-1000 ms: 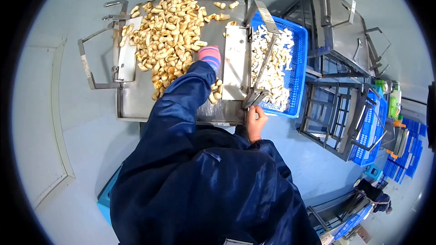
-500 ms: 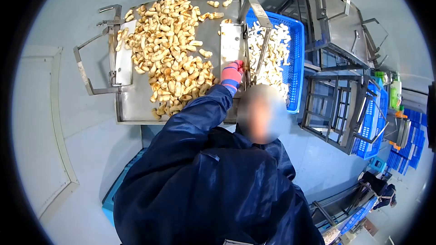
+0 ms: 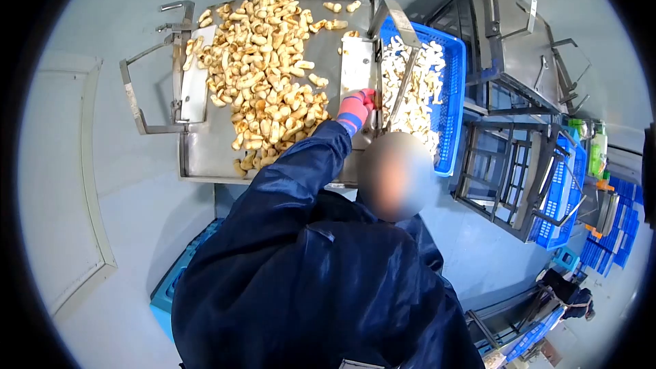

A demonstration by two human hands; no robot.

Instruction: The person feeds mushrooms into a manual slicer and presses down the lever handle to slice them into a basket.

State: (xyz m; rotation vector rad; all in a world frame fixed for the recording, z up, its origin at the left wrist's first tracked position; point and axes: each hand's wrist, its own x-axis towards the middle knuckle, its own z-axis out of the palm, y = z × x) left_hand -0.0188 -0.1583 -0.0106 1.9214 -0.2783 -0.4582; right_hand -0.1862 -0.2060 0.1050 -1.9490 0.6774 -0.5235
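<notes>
My left hand (image 3: pixel 355 108), in a pink-and-blue striped glove, rests at the lower end of a white board (image 3: pixel 357 65). Its fingers are curled together near the board's right edge; what they hold, if anything, I cannot make out. A big heap of stubby cream-and-brown mushrooms (image 3: pixel 270 75) covers the metal tray (image 3: pixel 324 44) left of this hand. Paler pieces (image 3: pixel 413 89) fill a blue basket (image 3: pixel 451 96) on the right. A blurred patch covers the area beside the basket's lower end, and my right hand does not show.
A bent metal bar (image 3: pixel 402 85) crosses over the basket. Another metal frame (image 3: pixel 137 99) sticks out at the tray's left. Metal stands (image 3: pixel 509 48) and a second blue basket (image 3: pixel 557 195) are at the right. A turquoise crate (image 3: pixel 164 297) lies at lower left.
The whole view has shifted slightly, so the tray and basket appear a little further right. My left hand stays by the white board, its fingers slightly differently posed.
</notes>
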